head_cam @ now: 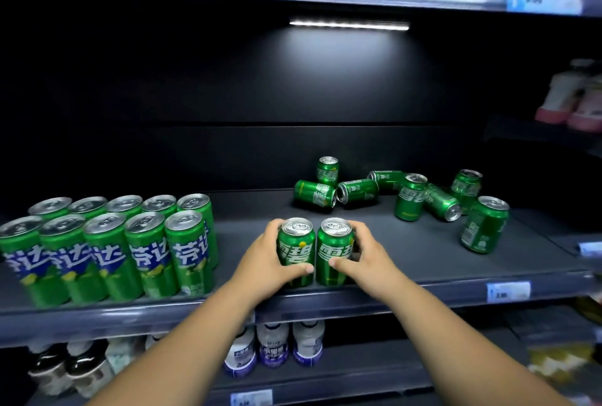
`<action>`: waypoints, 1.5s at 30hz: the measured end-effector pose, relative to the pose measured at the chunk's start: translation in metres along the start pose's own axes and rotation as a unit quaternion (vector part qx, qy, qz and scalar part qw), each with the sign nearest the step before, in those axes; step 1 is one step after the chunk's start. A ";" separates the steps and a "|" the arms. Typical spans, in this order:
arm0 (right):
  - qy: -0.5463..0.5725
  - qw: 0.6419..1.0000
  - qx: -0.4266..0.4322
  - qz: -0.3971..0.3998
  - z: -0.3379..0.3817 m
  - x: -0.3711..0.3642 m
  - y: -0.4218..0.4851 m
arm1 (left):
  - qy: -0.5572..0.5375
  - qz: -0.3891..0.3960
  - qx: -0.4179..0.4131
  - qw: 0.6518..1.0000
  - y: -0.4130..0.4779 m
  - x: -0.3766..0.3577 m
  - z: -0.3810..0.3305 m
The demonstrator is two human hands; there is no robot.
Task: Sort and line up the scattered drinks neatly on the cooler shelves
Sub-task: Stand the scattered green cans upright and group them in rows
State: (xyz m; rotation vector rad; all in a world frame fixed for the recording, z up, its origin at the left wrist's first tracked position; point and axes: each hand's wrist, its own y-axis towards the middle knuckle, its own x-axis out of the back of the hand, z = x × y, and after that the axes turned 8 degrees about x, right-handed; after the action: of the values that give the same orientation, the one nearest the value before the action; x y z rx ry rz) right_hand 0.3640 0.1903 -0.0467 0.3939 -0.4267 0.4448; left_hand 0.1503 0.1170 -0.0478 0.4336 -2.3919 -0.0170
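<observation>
Two short green cans stand upright side by side at the front of the dark shelf (pixel 407 259). My left hand (pixel 270 262) grips the left can (pixel 295 251), thumb across its front. My right hand (pixel 368 259) grips the right can (pixel 335 251) the same way. Behind them to the right lies a scattered group of the same green cans (pixel 391 192), some upright, some on their sides. One more upright can (pixel 484 225) stands apart at the right.
Two neat rows of tall green cans (pixel 107 252) fill the shelf's left part. White bottles (pixel 273 348) stand on the shelf below. Pink bottles (pixel 573 96) sit at the upper right. A price tag (pixel 508 291) hangs on the front rail.
</observation>
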 end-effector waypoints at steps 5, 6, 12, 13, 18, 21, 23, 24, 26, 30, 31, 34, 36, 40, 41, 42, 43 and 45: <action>0.011 0.998 0.019 -0.064 -0.008 -0.019 -0.010 | 0.066 0.042 -0.005 0.997 -0.004 -0.006 0.017; 0.003 0.997 0.022 -0.070 -0.009 -0.022 -0.011 | 0.074 0.038 -0.012 0.996 -0.003 -0.007 0.018; -0.040 0.996 0.016 -0.074 -0.017 -0.023 -0.005 | 0.051 0.042 -0.026 0.997 0.001 -0.005 0.025; -0.041 0.996 0.008 -0.072 -0.019 -0.023 -0.005 | 0.047 0.041 -0.023 0.998 0.002 -0.005 0.026; -0.037 0.997 -0.014 -0.071 -0.027 -0.022 -0.004 | 0.029 0.038 -0.003 0.999 0.005 -0.006 0.026; -0.045 0.997 -0.015 -0.065 -0.024 -0.023 -0.005 | 0.025 0.042 -0.008 0.999 0.005 -0.005 0.027; -0.059 0.997 -0.014 -0.052 -0.024 -0.022 -0.005 | 0.033 0.041 -0.017 0.998 0.005 -0.006 0.029; -0.067 0.997 -0.014 -0.044 -0.025 -0.022 -0.005 | 0.040 0.041 -0.022 0.998 0.005 -0.006 0.030; -0.079 0.996 -0.019 -0.038 -0.027 -0.023 -0.005 | 0.041 0.047 -0.025 0.998 0.005 -0.006 0.032; -0.085 0.995 -0.035 -0.047 -0.030 -0.024 -0.003 | 0.013 0.059 -0.015 0.998 0.004 -0.004 0.032; -0.086 0.995 -0.036 -0.047 -0.030 -0.024 -0.003 | 0.009 0.058 -0.013 0.998 0.004 -0.003 0.032; -0.088 0.995 -0.029 -0.045 -0.030 -0.024 -0.004 | 0.004 0.053 -0.007 0.999 0.004 -0.002 0.032; -0.088 0.995 -0.025 -0.043 -0.029 -0.023 -0.004 | 0.005 0.054 -0.001 0.999 0.004 -0.002 0.032; -0.072 0.997 -0.022 -0.028 -0.028 -0.017 -0.006 | 0.006 0.054 0.014 0.998 0.002 -0.003 0.029; -0.069 0.997 -0.023 -0.024 -0.027 -0.014 -0.006 | 0.008 0.058 0.018 0.998 0.002 -0.004 0.028; -0.067 0.997 -0.025 -0.022 -0.027 -0.010 -0.007 | 0.011 0.065 0.020 0.998 0.002 -0.005 0.025; -0.068 0.997 -0.027 -0.022 -0.026 -0.006 -0.007 | 0.015 0.072 0.021 0.997 0.001 -0.006 0.020; -0.069 0.997 -0.032 -0.024 -0.025 0.002 -0.010 | 0.029 0.081 0.016 0.996 0.000 -0.010 0.011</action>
State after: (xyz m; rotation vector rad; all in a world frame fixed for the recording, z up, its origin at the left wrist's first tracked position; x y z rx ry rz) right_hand 0.3776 0.1940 -0.0691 0.3736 -0.5634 0.3564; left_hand 0.1504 0.1185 -0.0626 0.2512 -2.3653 0.1060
